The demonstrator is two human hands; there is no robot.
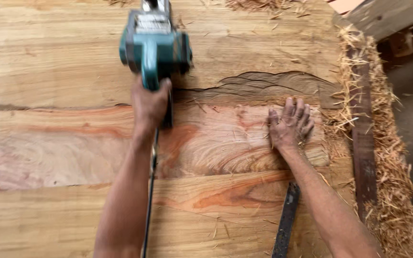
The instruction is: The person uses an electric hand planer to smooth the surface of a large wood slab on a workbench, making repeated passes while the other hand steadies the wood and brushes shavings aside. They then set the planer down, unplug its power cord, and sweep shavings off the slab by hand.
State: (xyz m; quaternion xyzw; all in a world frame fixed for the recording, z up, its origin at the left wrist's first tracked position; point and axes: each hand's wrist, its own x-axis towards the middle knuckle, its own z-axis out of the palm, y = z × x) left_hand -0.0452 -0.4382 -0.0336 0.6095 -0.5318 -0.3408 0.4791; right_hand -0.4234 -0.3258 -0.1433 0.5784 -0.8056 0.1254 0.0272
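Planer (155,45) gripped by left hand (149,105); right hand (290,125) flat on slab (63,71).

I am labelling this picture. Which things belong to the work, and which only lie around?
In use: left hand gripping teal power planer; its cord; right hand flat on wooden slab.
Lying about: dark metal ruler; wood shavings.
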